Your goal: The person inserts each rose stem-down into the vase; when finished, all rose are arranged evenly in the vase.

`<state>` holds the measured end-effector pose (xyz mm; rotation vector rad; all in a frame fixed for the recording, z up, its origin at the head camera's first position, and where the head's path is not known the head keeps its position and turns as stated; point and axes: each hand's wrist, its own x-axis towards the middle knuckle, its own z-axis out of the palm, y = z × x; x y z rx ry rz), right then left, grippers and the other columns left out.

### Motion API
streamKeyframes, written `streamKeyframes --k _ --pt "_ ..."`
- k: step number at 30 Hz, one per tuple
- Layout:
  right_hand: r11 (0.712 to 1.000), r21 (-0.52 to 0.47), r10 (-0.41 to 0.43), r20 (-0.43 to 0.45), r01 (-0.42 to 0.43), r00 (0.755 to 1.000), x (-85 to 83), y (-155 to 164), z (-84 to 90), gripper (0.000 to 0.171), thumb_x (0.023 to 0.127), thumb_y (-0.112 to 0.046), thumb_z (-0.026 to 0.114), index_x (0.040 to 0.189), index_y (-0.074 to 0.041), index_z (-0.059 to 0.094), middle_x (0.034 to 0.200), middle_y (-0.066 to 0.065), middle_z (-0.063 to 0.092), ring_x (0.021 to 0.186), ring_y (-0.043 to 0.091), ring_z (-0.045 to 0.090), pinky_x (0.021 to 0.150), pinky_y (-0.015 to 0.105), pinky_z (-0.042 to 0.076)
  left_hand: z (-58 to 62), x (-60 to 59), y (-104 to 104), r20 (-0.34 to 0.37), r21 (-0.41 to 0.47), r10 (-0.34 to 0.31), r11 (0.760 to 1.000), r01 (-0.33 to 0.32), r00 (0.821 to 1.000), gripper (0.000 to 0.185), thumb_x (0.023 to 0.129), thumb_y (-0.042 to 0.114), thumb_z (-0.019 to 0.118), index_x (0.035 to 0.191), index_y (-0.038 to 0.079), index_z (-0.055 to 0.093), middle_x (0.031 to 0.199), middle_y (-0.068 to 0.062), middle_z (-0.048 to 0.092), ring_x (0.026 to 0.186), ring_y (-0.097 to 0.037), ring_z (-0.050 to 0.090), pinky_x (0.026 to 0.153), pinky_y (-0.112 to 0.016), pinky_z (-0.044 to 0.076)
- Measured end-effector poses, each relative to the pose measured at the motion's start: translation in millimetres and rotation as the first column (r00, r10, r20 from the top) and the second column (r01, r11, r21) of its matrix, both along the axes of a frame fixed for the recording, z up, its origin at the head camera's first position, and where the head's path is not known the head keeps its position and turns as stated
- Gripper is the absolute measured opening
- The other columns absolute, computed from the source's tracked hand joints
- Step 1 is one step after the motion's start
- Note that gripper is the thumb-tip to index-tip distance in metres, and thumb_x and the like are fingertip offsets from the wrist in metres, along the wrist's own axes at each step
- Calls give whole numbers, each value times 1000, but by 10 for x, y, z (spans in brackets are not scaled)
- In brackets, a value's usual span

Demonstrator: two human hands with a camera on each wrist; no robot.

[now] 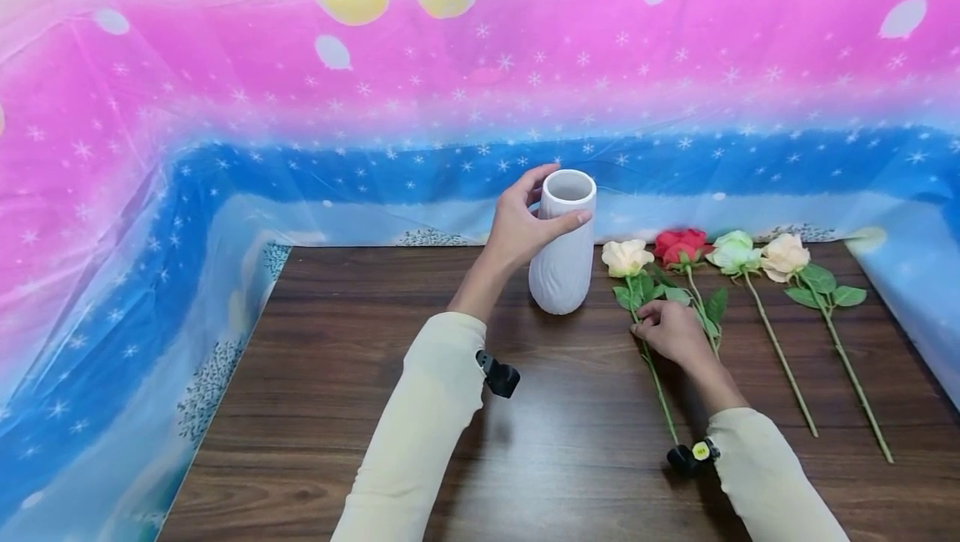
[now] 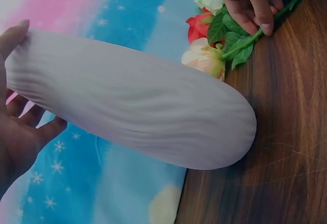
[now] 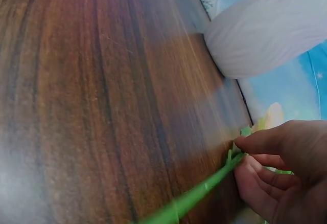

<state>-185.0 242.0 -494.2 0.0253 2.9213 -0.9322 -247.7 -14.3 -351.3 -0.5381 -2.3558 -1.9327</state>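
Note:
A white ribbed vase (image 1: 563, 243) (image 2: 133, 101) (image 3: 265, 29) stands upright at the back of the dark wooden table (image 1: 360, 409). My left hand (image 1: 525, 225) (image 2: 18, 127) grips it near the rim, thumb in front and fingers behind. Just right of the vase lies a cream rose (image 1: 627, 258) (image 2: 204, 59) with a long green stem (image 1: 660, 392) (image 3: 194, 197). My right hand (image 1: 672, 332) (image 2: 250, 4) (image 3: 281, 173) pinches that stem just below the leaves, with the rose still lying on the table.
Three more roses lie side by side further right: a red one (image 1: 681, 245), a pale green one (image 1: 733, 252) and a peach one (image 1: 783, 255). A pink and blue starry sheet (image 1: 375, 108) walls the table at the back and both sides.

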Motion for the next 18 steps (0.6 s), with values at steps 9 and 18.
streamKeyframes --k 9,18 --pt "998 -61 0 96 6 995 -56 34 26 27 88 -10 66 109 5 72 82 10 73 65 14 56 62 25 44 -6 0 -17 35 -14 31 999 -30 999 69 81 27 87 142 18 57 131 -5 66 124 -24 64 100 -43 58" --pt "974 -224 29 238 26 971 -76 94 43 25 91 -7 65 111 8 64 90 14 70 65 11 65 61 28 58 -31 -25 -1 32 -37 20 999 -19 999 70 82 28 86 143 17 55 134 -6 65 127 -25 63 102 -44 57"
